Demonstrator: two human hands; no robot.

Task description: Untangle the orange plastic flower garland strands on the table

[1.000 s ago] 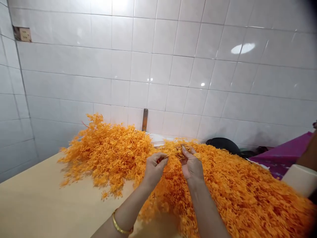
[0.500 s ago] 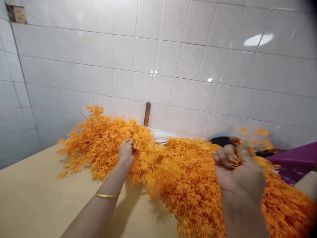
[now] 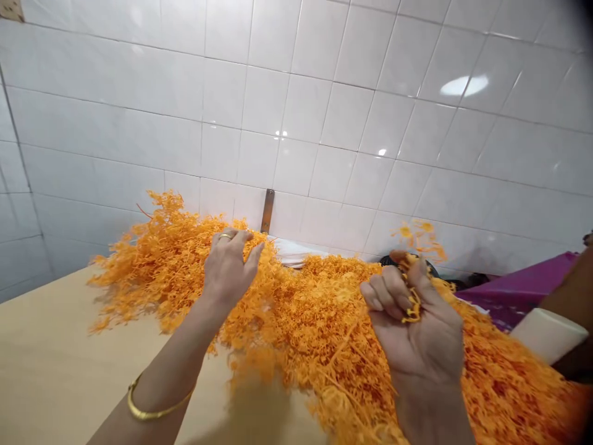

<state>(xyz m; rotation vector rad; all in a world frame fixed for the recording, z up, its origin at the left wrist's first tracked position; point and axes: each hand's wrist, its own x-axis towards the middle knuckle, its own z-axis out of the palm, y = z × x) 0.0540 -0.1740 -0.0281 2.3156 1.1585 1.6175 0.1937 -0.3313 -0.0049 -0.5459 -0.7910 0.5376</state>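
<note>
My right hand [image 3: 417, 334] is raised above the pile with its palm toward me, fingers closed on a small orange artificial foliage sprig [image 3: 411, 309]. Tips of that sprig stick out above the fingers, slightly blurred. Over the left heap of orange artificial foliage [image 3: 152, 259] is my left hand [image 3: 229, 266], back upward, fingers and thumb apart; it wears a ring, and a gold bangle [image 3: 157, 413] sits on that forearm. Nothing shows in its grasp. More orange foliage [image 3: 338, 334] spreads across the middle and right, some loose stems lying on top.
The beige tabletop [image 3: 55, 358] extends at the left front. Behind stands a white tiled wall [image 3: 269, 99] with a brown metal strip [image 3: 267, 211]. White cloth [image 3: 296, 250] and a black object [image 3: 386, 260] lie at the back. Purple sheeting [image 3: 509, 290] and a cream-white object [image 3: 549, 334] are at right.
My left hand has opened and lifted off the foliage it was gripping. My right hand, still closed on the sprig, has shifted left in view. The view has moved slightly.
</note>
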